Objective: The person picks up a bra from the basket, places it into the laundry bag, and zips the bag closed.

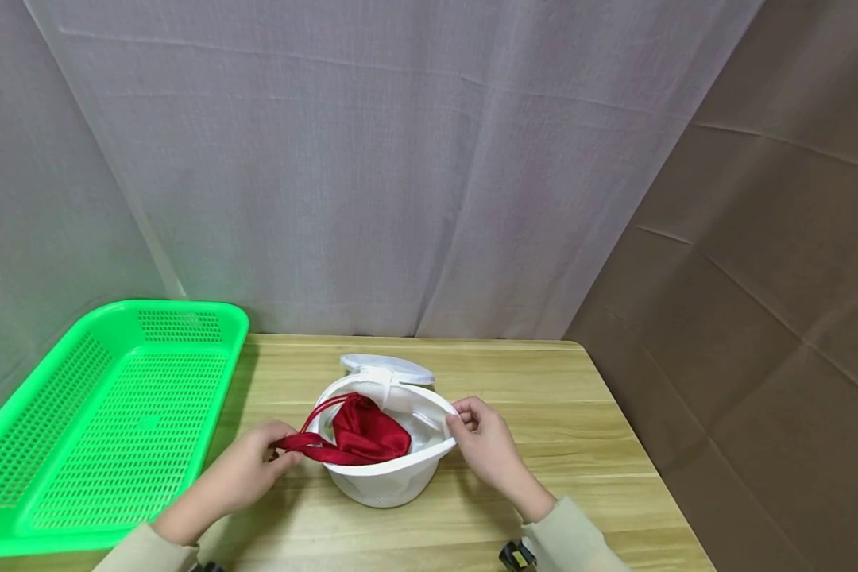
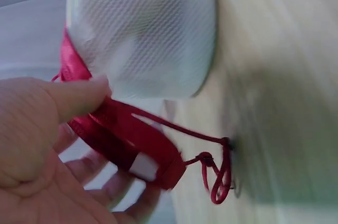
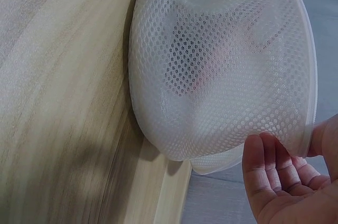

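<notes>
A white mesh laundry bag (image 1: 383, 486) stands on the table with its round lid (image 1: 389, 369) folded back behind the opening. Inside it lies most of a red satin drawstring pouch (image 1: 369, 433), whose end hangs over the left rim. My left hand (image 1: 246, 469) pinches that end between thumb and fingers. In the left wrist view, a knotted red cord (image 2: 219, 176) dangles from the pouch. On the opposite side, my right hand (image 1: 489, 445) pinches the bag's rim, with the thumb at the edge and the fingers against the mesh (image 3: 237, 92).
To the left, a large green plastic basket (image 1: 232, 373) with perforated walls stands beside the mesh bag. The wooden table (image 1: 565, 413) ends at a grey curtain (image 1: 329, 199) behind and a brown cloth (image 1: 779, 318) on the right.
</notes>
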The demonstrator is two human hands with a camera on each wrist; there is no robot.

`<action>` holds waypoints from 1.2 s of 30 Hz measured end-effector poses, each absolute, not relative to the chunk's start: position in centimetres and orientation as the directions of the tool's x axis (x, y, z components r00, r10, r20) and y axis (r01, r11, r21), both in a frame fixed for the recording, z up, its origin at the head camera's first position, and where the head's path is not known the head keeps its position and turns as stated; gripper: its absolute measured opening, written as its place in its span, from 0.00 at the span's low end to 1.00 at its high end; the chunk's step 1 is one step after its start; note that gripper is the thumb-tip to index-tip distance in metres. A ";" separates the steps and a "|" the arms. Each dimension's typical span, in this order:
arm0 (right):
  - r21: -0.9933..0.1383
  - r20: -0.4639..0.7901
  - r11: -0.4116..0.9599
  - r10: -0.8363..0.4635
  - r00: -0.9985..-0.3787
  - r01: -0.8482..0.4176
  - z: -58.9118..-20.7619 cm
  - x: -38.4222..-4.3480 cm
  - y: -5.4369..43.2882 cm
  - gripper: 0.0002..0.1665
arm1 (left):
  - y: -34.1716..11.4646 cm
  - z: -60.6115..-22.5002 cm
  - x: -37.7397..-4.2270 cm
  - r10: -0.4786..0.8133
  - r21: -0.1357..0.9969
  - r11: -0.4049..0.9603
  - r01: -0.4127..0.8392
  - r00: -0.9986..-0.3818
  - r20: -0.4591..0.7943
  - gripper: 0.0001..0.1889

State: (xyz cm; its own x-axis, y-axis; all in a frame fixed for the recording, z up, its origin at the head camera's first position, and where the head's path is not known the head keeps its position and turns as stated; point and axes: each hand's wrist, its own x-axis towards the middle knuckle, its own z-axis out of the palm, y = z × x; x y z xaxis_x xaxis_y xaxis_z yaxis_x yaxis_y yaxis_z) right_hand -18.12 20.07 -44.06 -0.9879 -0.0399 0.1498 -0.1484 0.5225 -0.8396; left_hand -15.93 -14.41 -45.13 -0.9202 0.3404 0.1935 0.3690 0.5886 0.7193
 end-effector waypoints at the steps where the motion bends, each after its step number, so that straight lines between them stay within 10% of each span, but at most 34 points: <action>1: -0.839 0.154 0.522 -0.042 -0.987 -0.153 -44.1 -18.1 20.1 0.02 | -14.5 -44.9 -16.0 0.319 0.702 0.609 0.368 -0.925 0.208 0.05; 36: -0.834 0.193 0.514 -0.068 -0.979 -0.200 -43.5 -17.8 19.3 0.03 | -10.4 -38.3 -19.1 0.189 0.768 0.490 0.413 -0.910 0.369 0.05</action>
